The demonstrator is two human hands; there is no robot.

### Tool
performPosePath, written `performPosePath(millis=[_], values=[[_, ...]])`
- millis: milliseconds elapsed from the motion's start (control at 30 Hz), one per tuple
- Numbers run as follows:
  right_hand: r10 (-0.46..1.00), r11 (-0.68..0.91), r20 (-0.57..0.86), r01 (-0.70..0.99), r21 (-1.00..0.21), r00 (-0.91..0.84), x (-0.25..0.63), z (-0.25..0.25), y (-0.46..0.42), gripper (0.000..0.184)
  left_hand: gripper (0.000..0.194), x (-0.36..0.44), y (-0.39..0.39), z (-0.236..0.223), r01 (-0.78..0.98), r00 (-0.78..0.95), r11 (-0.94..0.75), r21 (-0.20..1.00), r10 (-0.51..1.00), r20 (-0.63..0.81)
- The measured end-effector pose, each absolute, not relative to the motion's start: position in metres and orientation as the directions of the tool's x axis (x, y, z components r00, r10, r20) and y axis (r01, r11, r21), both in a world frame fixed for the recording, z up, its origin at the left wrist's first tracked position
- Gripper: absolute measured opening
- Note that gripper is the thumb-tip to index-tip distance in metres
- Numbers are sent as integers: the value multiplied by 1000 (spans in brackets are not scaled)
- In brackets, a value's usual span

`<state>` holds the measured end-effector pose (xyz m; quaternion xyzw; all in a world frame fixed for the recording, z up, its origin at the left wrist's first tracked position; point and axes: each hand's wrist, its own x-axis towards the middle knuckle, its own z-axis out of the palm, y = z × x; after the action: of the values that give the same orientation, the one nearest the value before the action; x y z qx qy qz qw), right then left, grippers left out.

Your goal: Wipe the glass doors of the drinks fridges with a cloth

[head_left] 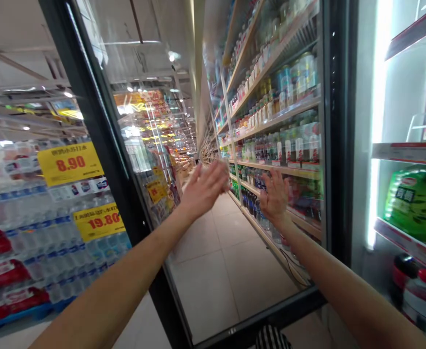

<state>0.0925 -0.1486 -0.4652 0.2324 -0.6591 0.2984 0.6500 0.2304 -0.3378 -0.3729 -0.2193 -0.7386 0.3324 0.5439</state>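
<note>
A glass cooler door (235,271) with a black frame (100,121) stands swung open in front of me. My left hand (205,186) is stretched out flat against the glass, fingers together and blurred by motion. My right hand (274,196) lies open with its palm on the glass, fingers pointing up. Neither hand holds anything. Through the glass I see the aisle floor and shelves of bottled drinks (286,145).
The open cooler at the right holds green packs (417,201) and red-capped containers (420,286) on lit shelves. At the left are stacked water bottle packs (53,252) with yellow price signs (70,162). A tiled aisle runs ahead.
</note>
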Motion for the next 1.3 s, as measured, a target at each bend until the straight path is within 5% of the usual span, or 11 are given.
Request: performPosePath(millis=[100,267,333,467,533,600,667,867,1033,1200,1300], values=[[78,708,995,-700,-97,-60,93,-465,-149,50,39,234,-342,-370,-76,-276,762,-642,603,748],[76,710,994,-695,-110,-79,95,-465,-149,49,37,254,-357,-412,212,-395,367,-906,880,264],[79,712,994,-693,-109,-75,95,-465,-149,48,38,263,-369,-405,110,-393,510,-853,811,434],[82,710,994,-696,-107,-70,95,-465,-149,49,46,277,-386,-392,-151,-224,856,-495,458,860],[80,709,994,-698,-105,-68,96,-465,-149,49,46,282,-387,-409,-91,-303,795,-599,551,777],[85,709,994,-697,-111,-71,96,-465,-150,49,41,285,-386,-430,100,-421,546,-832,781,462],[91,710,993,-694,-117,-74,96,-466,-150,49,37,286,-386,-441,223,-455,374,-900,857,243],[93,713,993,-692,-114,-67,95,-466,-149,48,42,287,-391,-423,-109,-298,832,-544,495,816],[91,708,994,-697,-111,-67,95,-466,-150,49,36,291,-392,-448,190,-467,452,-872,822,325],[91,698,994,-708,-108,-63,95,-467,-150,51,35,285,-390,-423,-14,-424,714,-700,630,650],[90,700,994,-706,-109,-65,94,-467,-150,52,33,284,-385,-436,106,-439,623,-775,729,525]])
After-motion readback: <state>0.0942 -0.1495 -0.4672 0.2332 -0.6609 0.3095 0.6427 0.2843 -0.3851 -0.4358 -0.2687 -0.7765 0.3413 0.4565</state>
